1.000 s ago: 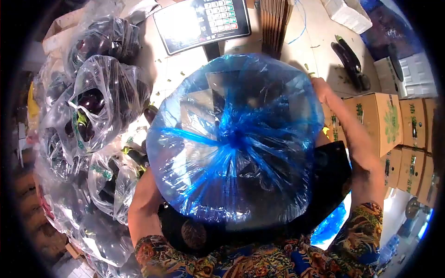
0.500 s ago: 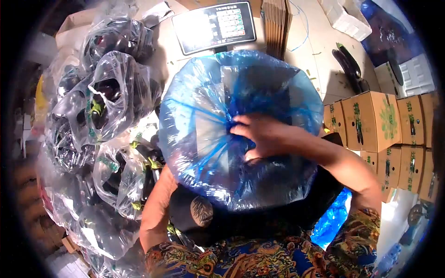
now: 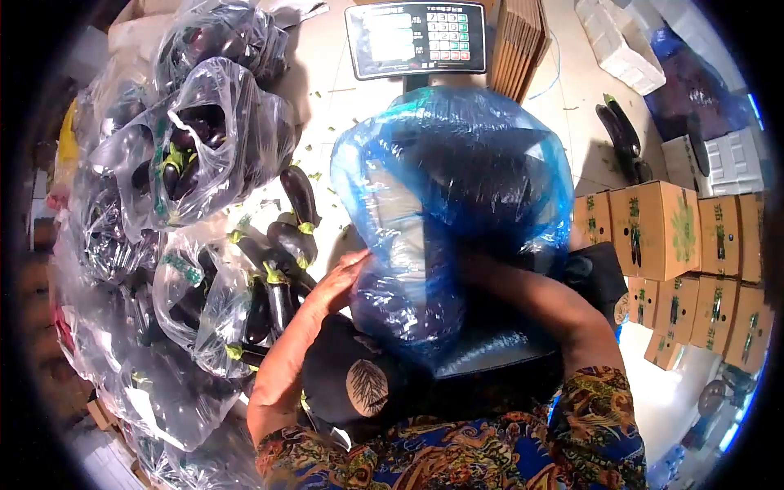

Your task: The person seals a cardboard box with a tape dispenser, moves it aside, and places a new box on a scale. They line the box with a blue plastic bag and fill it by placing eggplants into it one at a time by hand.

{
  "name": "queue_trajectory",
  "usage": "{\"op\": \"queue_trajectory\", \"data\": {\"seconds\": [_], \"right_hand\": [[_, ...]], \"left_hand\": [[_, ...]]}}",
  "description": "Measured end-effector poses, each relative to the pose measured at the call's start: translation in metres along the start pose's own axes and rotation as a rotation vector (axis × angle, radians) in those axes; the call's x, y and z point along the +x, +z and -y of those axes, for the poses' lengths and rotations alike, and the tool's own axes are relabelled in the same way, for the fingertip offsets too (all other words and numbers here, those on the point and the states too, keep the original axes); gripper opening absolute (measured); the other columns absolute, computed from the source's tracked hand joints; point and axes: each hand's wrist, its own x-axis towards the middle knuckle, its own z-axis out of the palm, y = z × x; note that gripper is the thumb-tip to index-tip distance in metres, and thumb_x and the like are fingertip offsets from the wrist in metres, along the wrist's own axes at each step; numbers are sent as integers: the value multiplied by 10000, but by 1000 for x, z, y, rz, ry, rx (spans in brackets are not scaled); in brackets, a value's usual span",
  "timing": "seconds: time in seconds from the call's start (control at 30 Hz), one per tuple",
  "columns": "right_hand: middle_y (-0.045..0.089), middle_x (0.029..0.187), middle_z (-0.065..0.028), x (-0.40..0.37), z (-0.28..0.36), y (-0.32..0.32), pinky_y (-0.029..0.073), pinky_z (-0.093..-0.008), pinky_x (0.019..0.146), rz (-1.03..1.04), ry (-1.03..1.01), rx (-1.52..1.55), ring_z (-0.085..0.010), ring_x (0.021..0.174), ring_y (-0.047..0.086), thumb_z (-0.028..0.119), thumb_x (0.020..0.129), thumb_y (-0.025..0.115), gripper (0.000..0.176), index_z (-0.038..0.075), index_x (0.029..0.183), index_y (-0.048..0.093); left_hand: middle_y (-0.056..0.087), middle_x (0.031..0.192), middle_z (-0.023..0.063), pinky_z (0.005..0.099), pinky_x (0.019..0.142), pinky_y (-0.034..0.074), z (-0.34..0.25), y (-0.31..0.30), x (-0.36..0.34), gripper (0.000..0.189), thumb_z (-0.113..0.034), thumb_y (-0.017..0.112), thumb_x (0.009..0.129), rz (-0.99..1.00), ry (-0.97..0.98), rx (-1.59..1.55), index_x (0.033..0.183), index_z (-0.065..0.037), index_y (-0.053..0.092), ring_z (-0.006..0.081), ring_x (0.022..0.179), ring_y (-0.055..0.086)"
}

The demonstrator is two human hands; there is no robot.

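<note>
Blue bag (image 3: pixel 441 196), placed between the patterned sleeves (image 3: pixel 596 416) and the scale display (image 3: pixel 416 41). Its left side is touched by the left hand (image 3: pixel 349 273), which is partly hidden; how far it is opened or closed on the bag cannot be told. The right hand (image 3: pixel 482 268) is obscured by shadow and folds, its hold likewise unclear. The bag could be torn by uneven pulling, and loose eggplants (image 3: pixel 299 198) displaced by the left forearm (image 3: pixel 282 359).
</note>
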Motion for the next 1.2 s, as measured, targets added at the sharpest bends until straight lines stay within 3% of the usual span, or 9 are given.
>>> {"op": "queue_trajectory", "data": {"seconds": [0.13,0.2,0.27,0.37,0.43,0.57,0.77,1.0,1.2], "right_hand": [[475,1343,-137,2,2,7,366,-357,1042,-12,16,-2,-254,1255,436,283,894,585,433,40,1246,524],[478,1341,-134,0,2,8,367,-358,1041,-10,21,-4,-253,1254,436,279,896,581,424,39,1242,527],[480,1338,-132,0,2,10,368,-358,1039,-15,28,-3,-251,1254,436,274,898,578,416,39,1237,530],[484,1334,-127,2,3,12,370,-358,1036,-17,32,0,-249,1253,436,268,901,573,404,38,1231,534],[487,1331,-124,0,4,13,371,-359,1034,-19,27,-1,-247,1252,436,264,903,569,396,38,1227,537],[493,1326,-118,-6,4,15,374,-360,1031,-9,23,9,-244,1251,435,255,907,562,380,37,1218,542],[501,1318,-110,-21,1,13,377,-361,1025,8,26,9,-239,1249,435,243,914,552,357,35,1205,551],[510,1309,-99,-43,-4,-6,382,-362,1019,99,50,-72,-233,1247,434,228,921,539,332,34,1190,561],[519,1301,-91,-89,9,-59,385,-363,1014,364,143,-359,-228,1246,434,215,927,529,312,33,1177,569]], "left_hand": [[573,737,16,231,612,443,-68,-17,-10,168,-134,616,859,-306,-483,-342,991,-31,623,123,673,559],[571,736,-15,226,588,394,-70,-38,-10,124,-161,640,866,-610,46,-261,935,-62,610,87,621,502],[583,915,-2,214,722,414,-153,-24,-16,191,-164,634,876,-789,182,-155,1026,-51,596,87,812,527],[612,960,11,260,769,450,-210,7,-15,198,-76,642,847,-395,256,101,1040,-48,609,114,866,551],[636,1019,89,342,841,489,-228,32,10,384,-54,693,759,86,684,524,1135,-63,612,265,955,598],[496,1294,167,539,1028,338,-175,64,83,533,-246,563,878,553,423,1245,1378,-138,416,391,1237,430],[530,1307,176,439,1038,371,-125,57,188,470,-205,539,868,39,692,1501,1333,-160,490,326,1232,486],[594,1197,168,439,922,444,-175,76,154,417,-244,523,889,518,136,1304,1291,-134,516,335,1124,551],[571,1239,160,411,1009,398,-170,46,138,365,-277,506,920,297,486,805,1232,-98,564,299,1156,527]]}}
